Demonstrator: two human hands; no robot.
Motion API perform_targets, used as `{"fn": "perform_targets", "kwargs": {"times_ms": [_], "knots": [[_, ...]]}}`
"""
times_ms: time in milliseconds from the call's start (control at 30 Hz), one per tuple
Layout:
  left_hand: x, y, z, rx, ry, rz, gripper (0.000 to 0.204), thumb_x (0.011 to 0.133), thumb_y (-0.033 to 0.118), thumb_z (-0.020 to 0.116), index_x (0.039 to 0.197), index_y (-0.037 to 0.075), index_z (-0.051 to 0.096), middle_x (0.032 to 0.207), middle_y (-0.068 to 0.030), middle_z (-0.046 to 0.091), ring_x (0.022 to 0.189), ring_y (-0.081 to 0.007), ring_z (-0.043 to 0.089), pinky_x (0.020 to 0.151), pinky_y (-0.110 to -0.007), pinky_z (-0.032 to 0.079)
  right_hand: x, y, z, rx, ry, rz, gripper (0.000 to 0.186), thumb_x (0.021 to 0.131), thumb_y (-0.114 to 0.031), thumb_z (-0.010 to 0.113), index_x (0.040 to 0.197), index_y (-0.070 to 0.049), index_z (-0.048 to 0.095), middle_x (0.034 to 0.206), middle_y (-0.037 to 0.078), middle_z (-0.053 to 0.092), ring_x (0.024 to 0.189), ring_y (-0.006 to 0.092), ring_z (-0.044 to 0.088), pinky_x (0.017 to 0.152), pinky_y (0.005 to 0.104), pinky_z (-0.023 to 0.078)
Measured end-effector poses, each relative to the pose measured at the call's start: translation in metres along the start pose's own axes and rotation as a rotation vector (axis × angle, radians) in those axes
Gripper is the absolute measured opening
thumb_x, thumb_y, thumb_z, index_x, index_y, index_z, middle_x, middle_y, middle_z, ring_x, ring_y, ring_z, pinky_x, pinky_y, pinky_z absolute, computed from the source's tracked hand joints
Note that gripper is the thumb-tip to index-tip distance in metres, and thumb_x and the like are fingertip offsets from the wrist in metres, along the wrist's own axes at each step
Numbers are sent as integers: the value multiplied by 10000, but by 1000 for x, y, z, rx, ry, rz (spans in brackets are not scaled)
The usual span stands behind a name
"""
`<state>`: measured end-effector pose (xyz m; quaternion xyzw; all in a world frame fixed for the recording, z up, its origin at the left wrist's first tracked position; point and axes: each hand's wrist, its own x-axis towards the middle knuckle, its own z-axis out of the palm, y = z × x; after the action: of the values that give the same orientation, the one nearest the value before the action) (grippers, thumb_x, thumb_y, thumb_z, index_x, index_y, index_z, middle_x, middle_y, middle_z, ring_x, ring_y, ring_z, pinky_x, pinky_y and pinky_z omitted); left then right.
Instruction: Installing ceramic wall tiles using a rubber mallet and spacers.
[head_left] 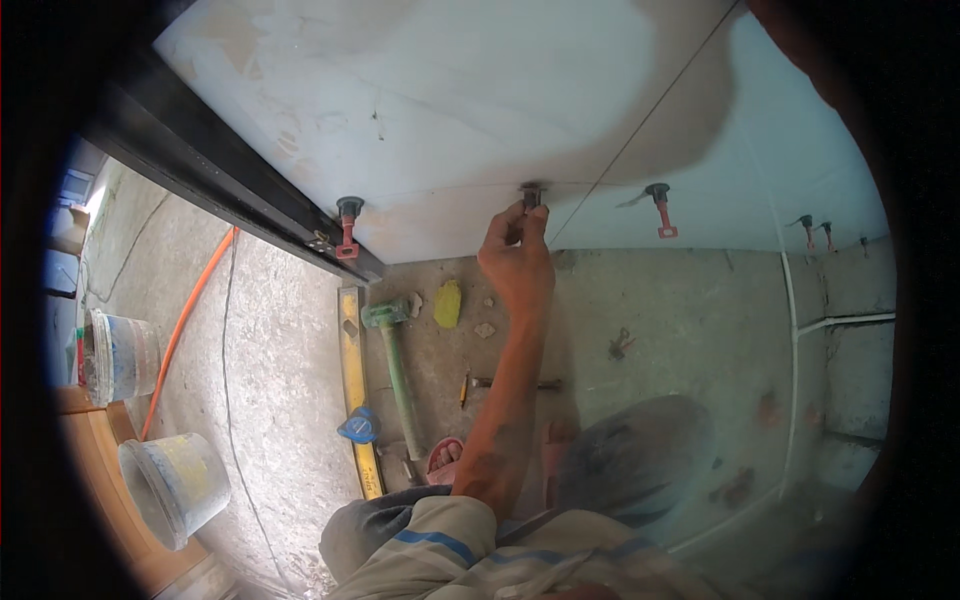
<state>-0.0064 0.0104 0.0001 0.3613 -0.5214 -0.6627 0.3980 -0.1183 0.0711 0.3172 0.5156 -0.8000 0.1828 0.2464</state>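
Note:
My left hand (522, 240) reaches up to the lower edge of a large pale wall tile (420, 110). Its thumb and fingers pinch a tile leveling clip (533, 190) with a dark round base set at the joint; the fingers hide most of the rest. To the left, another leveling clip (347, 225) shows its red tab, and to the right hangs a third clip (660, 210) of the same kind. At the upper right rim, a blurred skin-coloured shape (805, 50) may be my right hand or arm; no fingers can be made out.
Left of my arm lie a yellow spirit level (352, 350), a blue tape measure (358, 425), a green-handled sledgehammer (400, 380) and a yellow-green lump (447, 303). A dark metal frame (230, 180) edges the tile. Buckets (185, 490) and an orange hose (190, 320) are farther left.

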Motion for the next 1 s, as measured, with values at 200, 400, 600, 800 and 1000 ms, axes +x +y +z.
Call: {"fn": "perform_targets", "kwargs": {"times_ms": [200, 400, 600, 800, 1000], "knots": [[-1, 10, 5, 53, 40, 31, 262, 812, 155, 732, 945, -67, 686, 690, -15, 619, 613, -65, 504, 558, -231, 405, 1, -5, -2, 54, 16, 73, 77, 830, -16, 638, 781, 33, 603, 704, 76, 605, 678, 139, 551, 633, 277, 448], [4, 13, 5, -25, 16, -148, 282, 797, 148, 745, 965, -71, 685, 700, -37, 635, 608, -82, 531, 562, -237, 424, 1, -5, -3, 63, -24, 102, 85, 821, -12, 643, 777, 43, 596, 728, 88, 609, 696, 149, 558, 652, 288, 457], [5, 12, 6, -40, 37, -151, 276, 796, 179, 733, 919, -65, 697, 637, -26, 611, 573, -66, 494, 546, -242, 403, -1, -3, 1, 47, 36, 89, 89, 818, -24, 649, 769, 24, 590, 709, 64, 590, 688, 138, 549, 650, 284, 452], [7, 22, 8, -24, 30, -165, 273, 808, 183, 724, 901, -70, 686, 639, -33, 613, 558, -79, 501, 541, -246, 414, 1, -5, -2, 62, -14, 64, 99, 824, -43, 656, 779, 23, 599, 706, 61, 590, 688, 140, 551, 660, 289, 460], [4, 33, 5, 89, -9, -137, 319, 820, 228, 727, 915, -73, 678, 649, -57, 623, 543, -87, 504, 537, -252, 419, -4, 7, -1, 103, 18, 26, 113, 839, -56, 656, 781, 35, 623, 722, 91, 614, 682, 157, 584, 672, 291, 485]]}}
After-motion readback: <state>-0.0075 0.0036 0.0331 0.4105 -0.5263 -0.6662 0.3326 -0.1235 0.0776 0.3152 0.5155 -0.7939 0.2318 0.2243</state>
